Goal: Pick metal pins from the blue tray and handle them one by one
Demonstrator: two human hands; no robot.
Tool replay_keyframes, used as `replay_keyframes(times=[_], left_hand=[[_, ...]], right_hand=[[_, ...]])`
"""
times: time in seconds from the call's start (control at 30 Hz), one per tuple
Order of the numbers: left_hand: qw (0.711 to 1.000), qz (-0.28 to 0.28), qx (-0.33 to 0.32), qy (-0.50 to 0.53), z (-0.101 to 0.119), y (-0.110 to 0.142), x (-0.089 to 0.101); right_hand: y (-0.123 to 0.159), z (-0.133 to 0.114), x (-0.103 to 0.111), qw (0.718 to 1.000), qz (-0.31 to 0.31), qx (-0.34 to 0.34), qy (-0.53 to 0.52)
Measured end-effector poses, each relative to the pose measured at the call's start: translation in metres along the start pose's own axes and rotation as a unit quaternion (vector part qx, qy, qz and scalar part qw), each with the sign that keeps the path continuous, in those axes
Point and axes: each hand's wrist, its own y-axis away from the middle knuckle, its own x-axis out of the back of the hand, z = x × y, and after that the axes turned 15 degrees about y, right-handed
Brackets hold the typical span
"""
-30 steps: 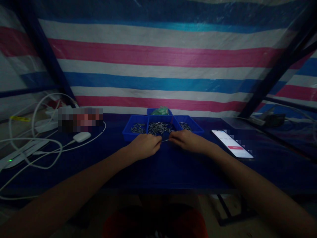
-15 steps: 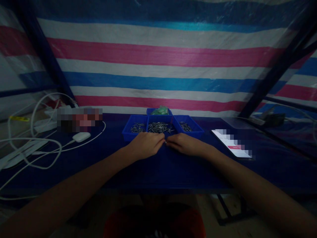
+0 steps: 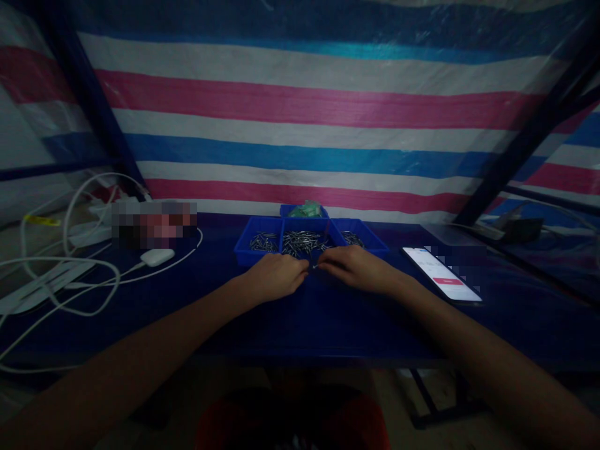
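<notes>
My left hand (image 3: 279, 275) is closed in a pinch at the near edge of the blue bins; whatever its fingertips hold is too small to make out. Just across a narrow gap, my right hand (image 3: 354, 267) pinches a small shiny metal piece (image 3: 315, 267) at its fingertips. Thin, silvery metal pieces, like screws or nails, lie heaped in the left bin (image 3: 263, 242), the middle bin (image 3: 302, 242) and the right bin (image 3: 351, 239). Part of the bins' front is hidden behind my hands.
A green plastic bag (image 3: 307, 210) sits in a blue bin at the back. On the right lies a lit phone (image 3: 443, 275). White cables (image 3: 110, 281) and a white charger (image 3: 158, 257) occupy the table's left side. A striped sheet (image 3: 319, 112) hangs behind.
My hands have drawn slightly apart, and the fingers of my right hand reach out more, with the small metal piece at their tips. The view has shifted a little.
</notes>
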Motion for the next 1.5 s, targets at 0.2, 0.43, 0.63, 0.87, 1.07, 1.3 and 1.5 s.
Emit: replay_keyframes(times=[0.2,0.43,0.63,0.87,1.07,1.3,1.5], left_hand=[[0.997,0.071,-0.023,0.015,0.001,-0.002,0.003],[0.977,0.154,-0.074,0.128,0.006,-0.004,0.004],[0.970,0.127,-0.085,0.190,0.002,-0.008,0.001],[0.976,0.137,-0.073,0.156,0.005,-0.005,0.004],[0.990,0.091,-0.021,0.105,0.006,-0.002,0.004],[0.996,0.047,0.001,0.072,0.003,-0.005,0.001],[0.996,0.014,0.024,0.080,-0.002,-0.006,0.003]], right_hand=[[0.000,0.006,0.000,1.000,0.002,-0.019,0.016],[0.000,0.006,-0.007,1.000,-0.022,0.012,-0.011],[-0.001,0.004,-0.009,0.998,-0.024,0.015,-0.064],[-0.001,0.004,-0.009,0.998,-0.006,0.008,-0.067],[0.001,0.003,0.001,0.995,-0.027,-0.005,-0.093],[-0.001,0.005,-0.006,0.997,-0.050,0.008,-0.065],[0.000,0.009,-0.007,0.999,-0.046,0.000,-0.030]])
